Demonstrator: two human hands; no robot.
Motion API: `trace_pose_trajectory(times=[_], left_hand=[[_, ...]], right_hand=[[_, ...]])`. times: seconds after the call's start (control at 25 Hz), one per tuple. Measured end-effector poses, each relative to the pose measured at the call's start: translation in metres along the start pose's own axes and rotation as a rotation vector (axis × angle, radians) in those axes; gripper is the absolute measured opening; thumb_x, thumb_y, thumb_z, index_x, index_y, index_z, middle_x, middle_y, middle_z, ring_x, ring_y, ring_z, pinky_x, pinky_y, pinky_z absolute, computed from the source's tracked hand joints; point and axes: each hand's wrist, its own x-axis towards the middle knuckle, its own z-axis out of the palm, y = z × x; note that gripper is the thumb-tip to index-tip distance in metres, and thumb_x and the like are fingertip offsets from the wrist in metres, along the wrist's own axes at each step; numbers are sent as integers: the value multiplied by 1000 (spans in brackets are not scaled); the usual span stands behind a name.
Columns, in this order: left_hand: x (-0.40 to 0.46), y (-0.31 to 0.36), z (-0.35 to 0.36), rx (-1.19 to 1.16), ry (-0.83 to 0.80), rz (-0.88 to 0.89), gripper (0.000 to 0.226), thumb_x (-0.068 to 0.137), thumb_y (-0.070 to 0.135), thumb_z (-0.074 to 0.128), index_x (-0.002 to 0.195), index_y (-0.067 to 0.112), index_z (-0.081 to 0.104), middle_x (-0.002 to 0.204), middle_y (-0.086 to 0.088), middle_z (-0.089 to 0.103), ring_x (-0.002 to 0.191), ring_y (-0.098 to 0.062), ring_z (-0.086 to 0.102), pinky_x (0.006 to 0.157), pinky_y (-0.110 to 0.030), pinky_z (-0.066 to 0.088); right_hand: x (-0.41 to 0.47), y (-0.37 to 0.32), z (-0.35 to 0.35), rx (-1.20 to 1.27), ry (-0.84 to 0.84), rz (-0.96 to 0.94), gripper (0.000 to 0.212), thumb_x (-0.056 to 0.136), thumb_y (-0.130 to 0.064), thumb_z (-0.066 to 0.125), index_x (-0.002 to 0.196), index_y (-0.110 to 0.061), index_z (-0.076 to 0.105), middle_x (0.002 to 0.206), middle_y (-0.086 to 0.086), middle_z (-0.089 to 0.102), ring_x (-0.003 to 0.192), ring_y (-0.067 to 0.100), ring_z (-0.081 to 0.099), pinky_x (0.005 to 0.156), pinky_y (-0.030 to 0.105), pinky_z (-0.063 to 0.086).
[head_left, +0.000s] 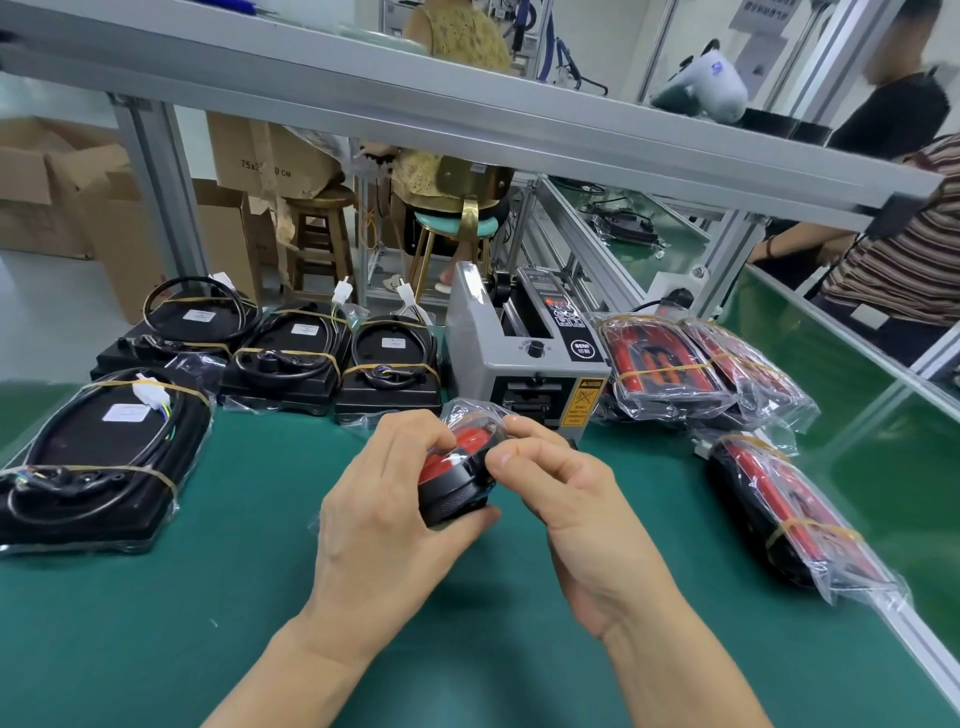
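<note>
Hands (384, 499) bagging a lamp (452, 483) in front of the tape dispenser (524, 353)

The left hand is wrapped round the lamp, fingers curled over its red lens and thumb under the black base. The right hand (566, 493) pinches the clear bag (470, 410) against the lamp's near-right edge between thumb and forefinger, its other fingers curled in. The lamp is held just above the green mat (208, 597), directly in front of the dispenser's tape slot and close to it.

Judging by its look, the lamp is a light, rigid plastic shell: stiff enough to take a firm hold by the base, while the lens is probably the part to spare from scratches and knocks. The film is thin and slick, so it will likely slide over the housing unless it is pulled taut and pinned. A grip through the film onto the black rim seems safest.

The long axis appears to run away from the person toward the dispenser, lens tilted up and slightly left. The far end is wrapped in gathered film.

Left of the dispenser lie black units (280, 358) with coiled cables under rubber bands. Right of it are bagged lamps (670, 369), already banded.
</note>
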Motion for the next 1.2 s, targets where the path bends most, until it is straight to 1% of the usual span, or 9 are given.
trace_pose_trajectory(times=[0.24, 0.36, 0.44, 0.56, 0.68, 0.76, 0.92, 1.04, 1.2], left_hand=[[0, 0, 2, -2, 13, 9, 52, 58, 34, 78, 102, 26, 51, 102, 17, 52, 83, -14, 58, 69, -32, 48], [0, 0, 3, -6, 21, 17, 52, 59, 34, 79, 101, 26, 51, 101, 15, 53, 82, -14, 58, 68, -33, 49], [0, -1, 4, 0, 26, 25, 51, 59, 34, 79, 101, 25, 51, 101, 14, 53, 82, -14, 58, 68, -33, 48], [0, -1, 5, 8, 33, 31, 50, 59, 34, 79, 100, 24, 52, 100, 15, 53, 81, -13, 57, 67, -30, 47], [0, 0, 6, 5, 39, 31, 47, 60, 34, 78, 98, 23, 52, 99, 14, 53, 81, -13, 57, 67, -30, 46], [1, 1, 6, -2, 40, 29, 44, 61, 36, 74, 98, 23, 52, 99, 14, 54, 81, -13, 57, 67, -30, 47], [0, 1, 5, 0, 55, 25, 49, 59, 33, 77, 99, 23, 52, 102, 15, 54, 84, -11, 57, 69, -29, 47], [0, 0, 3, 6, 69, 19, 51, 57, 33, 79, 99, 23, 52, 101, 14, 54, 84, -9, 56, 69, -27, 47], [1, -1, 3, 8, 78, 11, 50, 58, 33, 79, 98, 21, 53, 99, 13, 54, 84, -10, 56, 69, -28, 47]], right_hand=[[1, 2, 0, -60, 35, -24, 14, 78, -13, 71, 65, -17, 74, 125, -5, 60, 107, -19, 49, 86, 15, 34], [0, 2, 2, -91, 51, -61, 17, 78, -11, 71, 62, -17, 73, 120, -5, 60, 101, -19, 52, 74, 2, 40], [-1, 2, 3, -112, 72, -82, 18, 77, -10, 72, 61, -18, 73, 118, -8, 59, 95, -19, 54, 67, -2, 39], [-2, 4, 5, -140, 107, -108, 17, 77, -13, 72, 61, -19, 73, 115, -14, 59, 95, -18, 55, 73, 2, 39], [-3, 9, 8, -207, 164, -151, 15, 77, -16, 71, 64, -22, 72, 110, -19, 60, 105, -14, 53, 88, 15, 39], [-3, 14, 11, -246, 210, -185, 14, 80, -16, 70, 67, -23, 69, 106, -18, 62, 106, -7, 56, 92, 21, 43], [0, 22, 12, -150, 297, -192, 13, 88, -15, 62, 88, -28, 60, 93, -11, 67, 88, 3, 62, 79, 17, 48], [1, 23, 11, -78, 254, -180, 6, 90, -23, 61, 94, -28, 61, 96, -11, 67, 96, 4, 62, 87, 25, 48], [1, 20, 13, -59, 238, -229, 12, 87, -17, 68, 91, -28, 68, 101, -8, 67, 92, 0, 62, 74, 12, 47]])
